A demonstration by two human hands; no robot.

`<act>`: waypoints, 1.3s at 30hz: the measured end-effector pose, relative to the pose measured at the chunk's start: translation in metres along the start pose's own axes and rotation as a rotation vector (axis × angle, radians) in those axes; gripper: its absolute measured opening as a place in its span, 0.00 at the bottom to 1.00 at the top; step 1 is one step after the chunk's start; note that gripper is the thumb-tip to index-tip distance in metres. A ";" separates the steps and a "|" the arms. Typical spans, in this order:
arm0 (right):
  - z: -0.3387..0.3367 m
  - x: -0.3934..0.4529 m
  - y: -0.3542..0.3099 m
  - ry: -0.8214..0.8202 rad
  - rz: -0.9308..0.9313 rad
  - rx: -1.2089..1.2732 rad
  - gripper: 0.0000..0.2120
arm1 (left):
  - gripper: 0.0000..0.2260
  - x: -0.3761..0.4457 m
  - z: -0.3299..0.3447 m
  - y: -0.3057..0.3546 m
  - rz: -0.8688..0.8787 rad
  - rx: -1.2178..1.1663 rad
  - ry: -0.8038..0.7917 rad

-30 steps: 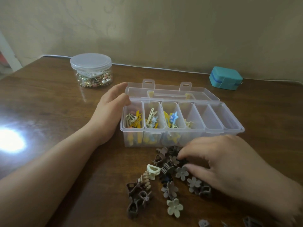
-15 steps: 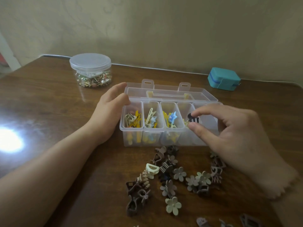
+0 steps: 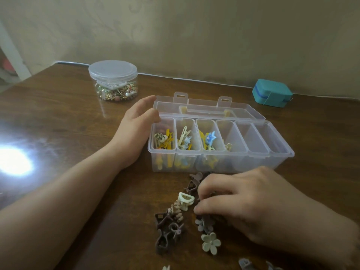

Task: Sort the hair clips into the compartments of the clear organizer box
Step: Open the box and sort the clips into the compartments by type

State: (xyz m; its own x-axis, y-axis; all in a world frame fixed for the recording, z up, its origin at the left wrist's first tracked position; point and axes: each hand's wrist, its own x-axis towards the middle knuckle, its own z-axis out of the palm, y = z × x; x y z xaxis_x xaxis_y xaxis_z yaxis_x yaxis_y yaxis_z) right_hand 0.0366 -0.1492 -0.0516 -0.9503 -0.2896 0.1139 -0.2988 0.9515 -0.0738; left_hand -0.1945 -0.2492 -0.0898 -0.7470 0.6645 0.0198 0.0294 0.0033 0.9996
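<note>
The clear organizer box [image 3: 280,160] stands open on the table, lid folded back. Its three left compartments hold yellow, cream and blue clips; the fourth holds a cream clip [image 3: 228,146] at its near end, the rest look bare. My left hand [image 3: 134,133] rests flat against the box's left end. A pile of brown, cream and grey hair clips [image 3: 171,221] lies in front of the box. My right hand [image 3: 243,203] is down on the pile, fingers curled over clips; what it grips is hidden. A cream flower clip [image 3: 210,243] lies nearest me.
A round clear jar [image 3: 113,80] with a lid, filled with small trinkets, stands at the back left. A teal case [image 3: 272,92] sits at the back right by the wall. A bright glare [image 3: 13,161] lies on the wooden table at left.
My right hand held a dark clip over the fourth compartment, then came back down onto the pile. The left hand stayed against the box.
</note>
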 end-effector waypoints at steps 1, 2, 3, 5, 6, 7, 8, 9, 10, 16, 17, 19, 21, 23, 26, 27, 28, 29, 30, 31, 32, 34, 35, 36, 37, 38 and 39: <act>0.001 0.000 -0.002 -0.008 0.003 -0.007 0.10 | 0.31 0.000 0.000 0.000 0.000 0.002 -0.001; 0.002 -0.001 -0.003 -0.011 0.001 -0.020 0.09 | 0.33 0.000 0.000 0.000 -0.002 0.001 -0.001; 0.004 0.000 -0.004 -0.019 0.000 -0.041 0.09 | 0.34 0.000 -0.001 0.000 -0.003 -0.001 -0.003; 0.008 0.001 -0.003 -0.019 -0.005 -0.081 0.08 | 0.34 0.000 -0.001 0.000 -0.009 -0.011 -0.001; 0.010 0.002 -0.002 -0.009 0.001 -0.089 0.08 | 0.34 0.000 -0.001 0.000 -0.012 -0.016 0.000; 0.009 0.002 -0.001 0.005 0.011 -0.090 0.08 | 0.33 0.000 -0.001 0.000 -0.011 -0.013 0.000; 0.008 0.001 0.001 0.023 0.018 -0.078 0.07 | 0.32 -0.001 -0.001 0.000 -0.010 -0.006 0.000; 0.007 0.000 0.003 0.060 0.022 -0.049 0.06 | 0.31 -0.001 -0.001 0.001 -0.008 0.000 -0.002; 0.004 -0.002 0.005 0.117 0.027 0.015 0.05 | 0.31 -0.001 -0.001 0.001 -0.008 0.004 -0.003; -0.014 -0.010 0.024 0.641 0.381 0.153 0.08 | 0.29 0.000 0.001 0.001 0.007 0.014 0.010; -0.013 -0.010 0.028 0.656 0.447 0.117 0.09 | 0.27 0.000 0.001 0.000 0.011 0.016 0.013; -0.008 -0.010 0.032 0.590 0.500 0.054 0.10 | 0.26 0.000 0.001 0.001 0.013 0.018 0.011; -0.007 -0.009 0.029 0.554 0.453 0.052 0.11 | 0.26 0.000 0.001 0.000 0.010 0.026 0.012; -0.008 -0.007 0.018 0.507 0.318 0.091 0.10 | 0.26 -0.001 0.001 0.001 0.009 0.033 0.018; -0.003 -0.006 0.009 0.334 0.139 -0.017 0.09 | 0.26 -0.001 0.001 0.002 0.003 0.036 0.012; -0.001 -0.004 0.010 0.281 0.115 -0.099 0.12 | 0.28 -0.001 0.002 0.002 0.001 0.033 0.004; 0.003 -0.003 0.012 0.228 0.112 -0.155 0.17 | 0.30 -0.001 0.001 0.002 -0.001 0.023 0.003; 0.005 -0.002 0.014 0.177 0.122 -0.184 0.20 | 0.32 -0.001 0.001 0.002 -0.002 0.010 0.004; 0.008 -0.002 0.017 0.139 0.134 -0.201 0.22 | 0.34 -0.001 0.001 0.002 -0.001 0.002 0.003; 0.010 -0.002 0.018 0.115 0.145 -0.212 0.24 | 0.34 -0.001 0.000 0.001 0.000 0.000 0.004; 0.011 -0.002 0.020 0.102 0.157 -0.217 0.25 | 0.34 -0.001 0.000 0.002 0.001 -0.001 0.004; 0.011 -0.004 0.022 0.117 0.160 -0.203 0.24 | 0.32 -0.001 0.000 0.002 0.004 -0.003 0.005; 0.008 -0.007 0.023 0.158 0.147 -0.179 0.22 | 0.31 -0.001 0.000 0.002 0.004 -0.005 0.003; 0.003 -0.009 0.023 0.214 0.141 -0.126 0.18 | 0.31 -0.002 0.001 0.002 0.004 -0.008 -0.001; -0.002 -0.011 0.022 0.284 0.153 -0.041 0.14 | 0.31 -0.002 0.001 0.002 0.002 -0.009 -0.006; -0.008 -0.013 0.021 0.367 0.180 0.045 0.13 | 0.31 -0.002 0.001 0.002 0.002 -0.009 -0.006; -0.012 -0.013 0.021 0.453 0.216 0.099 0.13 | 0.30 -0.002 0.001 0.002 0.006 -0.009 -0.006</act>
State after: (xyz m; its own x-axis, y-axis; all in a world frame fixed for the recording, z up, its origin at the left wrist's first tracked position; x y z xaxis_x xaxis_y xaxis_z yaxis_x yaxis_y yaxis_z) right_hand 0.0437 -0.1247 -0.0426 -0.8646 0.0080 0.5024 -0.1271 0.9639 -0.2340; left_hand -0.1927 -0.2499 -0.0882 -0.7425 0.6693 0.0260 0.0283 -0.0075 0.9996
